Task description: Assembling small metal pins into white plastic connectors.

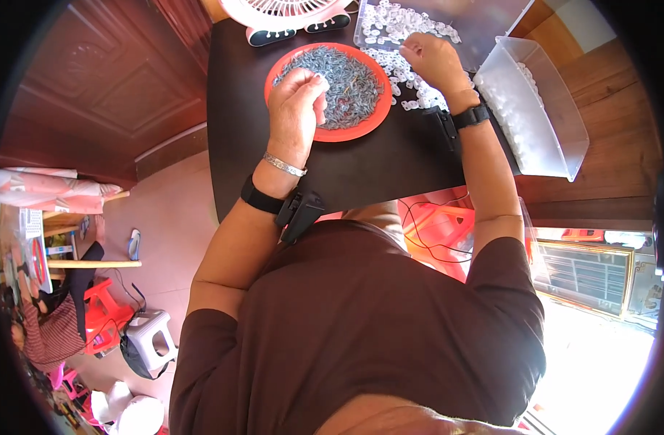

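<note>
Orange plate point(379, 116) of grey bits, top middle | left hand point(296, 101) pinching bits over it | right hand point(433, 61) curled on white pieces point(408, 72) | dark bench point(375, 163)

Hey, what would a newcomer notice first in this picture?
An orange plate heaped with small grey metal pieces sits on the dark table, with the left hand hovering over it. To its right, the right hand reaches among scattered white plastic pieces.

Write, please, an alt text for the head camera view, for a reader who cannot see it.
Seen from above, a person's left hand pinches small grey pieces over an orange plate full of them, while the right hand reaches into a pile of small white rings on a dark table. A clear plastic bin stands to the right.
</note>
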Tool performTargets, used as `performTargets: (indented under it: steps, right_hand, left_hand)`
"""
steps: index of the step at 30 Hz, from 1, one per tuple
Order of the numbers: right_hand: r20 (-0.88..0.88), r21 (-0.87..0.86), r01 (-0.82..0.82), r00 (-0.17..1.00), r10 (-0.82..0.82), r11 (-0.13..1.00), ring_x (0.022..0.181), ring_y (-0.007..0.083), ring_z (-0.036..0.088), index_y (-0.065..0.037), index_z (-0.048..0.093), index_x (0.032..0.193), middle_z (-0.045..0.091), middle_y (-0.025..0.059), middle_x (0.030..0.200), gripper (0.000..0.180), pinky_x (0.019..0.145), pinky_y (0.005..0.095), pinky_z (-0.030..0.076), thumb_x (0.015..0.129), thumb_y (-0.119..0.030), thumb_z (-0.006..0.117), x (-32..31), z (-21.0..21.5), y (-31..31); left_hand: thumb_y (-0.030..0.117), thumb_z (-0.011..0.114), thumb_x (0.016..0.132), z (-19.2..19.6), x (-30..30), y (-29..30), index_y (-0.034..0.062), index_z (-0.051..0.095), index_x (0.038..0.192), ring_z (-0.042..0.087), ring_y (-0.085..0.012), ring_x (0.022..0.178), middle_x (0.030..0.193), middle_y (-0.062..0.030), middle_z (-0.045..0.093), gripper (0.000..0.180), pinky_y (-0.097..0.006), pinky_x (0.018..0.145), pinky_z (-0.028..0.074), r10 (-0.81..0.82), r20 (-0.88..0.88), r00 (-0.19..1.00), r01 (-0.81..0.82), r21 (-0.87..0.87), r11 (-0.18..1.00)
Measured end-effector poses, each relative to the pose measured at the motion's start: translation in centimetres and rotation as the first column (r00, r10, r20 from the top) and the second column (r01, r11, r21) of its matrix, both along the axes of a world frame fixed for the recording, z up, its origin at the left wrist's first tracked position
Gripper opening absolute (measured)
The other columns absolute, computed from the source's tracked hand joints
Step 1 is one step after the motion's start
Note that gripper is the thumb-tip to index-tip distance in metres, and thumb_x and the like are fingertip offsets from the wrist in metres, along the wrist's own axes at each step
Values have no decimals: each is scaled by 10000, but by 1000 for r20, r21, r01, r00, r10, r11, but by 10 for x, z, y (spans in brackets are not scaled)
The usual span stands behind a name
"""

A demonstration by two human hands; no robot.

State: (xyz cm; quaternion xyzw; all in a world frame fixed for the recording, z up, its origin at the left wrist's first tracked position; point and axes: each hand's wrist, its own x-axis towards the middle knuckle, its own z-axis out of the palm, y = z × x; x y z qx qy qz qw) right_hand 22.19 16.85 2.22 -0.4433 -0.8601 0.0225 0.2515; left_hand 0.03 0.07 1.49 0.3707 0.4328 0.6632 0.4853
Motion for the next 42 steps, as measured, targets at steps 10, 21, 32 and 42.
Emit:
performTargets:
  steps: [10,21,32,42]
  right_hand:
    - [-715,-553,-699,678,173,453,698,60,569,-19,632,987,639,6,800,221,652,199,472,820,-152,689,-83,15,-57]
    - [-784,-450,-778,579,223,438,855,84,598,2,601,1095,648,48,951,261,773,225,489,836,29,579,-86,2,-75]
    - [-794,-437,-815,548,263,379,918,118,612,-6,620,1050,661,60,943,214,835,247,487,837,-8,626,-86,5,-81]
    - [-750,-489,-698,643,158,523,720,54,581,-25,656,962,653,15,817,187,701,205,496,906,-188,584,-84,0,-73]
  left_hand:
    - [149,491,887,-2,-6,-1,43,549,826,483,-88,478,632,-20,540,135,-192,430,325,32,95,995,-39,76,996]
    - [161,489,897,-4,-7,-1,28,536,863,517,-129,510,654,-51,553,145,-213,460,374,-8,144,990,-4,78,997]
    - [181,483,898,-5,-10,-2,26,541,847,505,-134,518,647,-48,542,173,-231,462,362,-71,236,969,54,76,996]
    - [169,490,887,-7,-9,0,44,532,850,513,-122,507,645,-39,545,137,-216,454,369,-26,156,987,28,-12,1000]
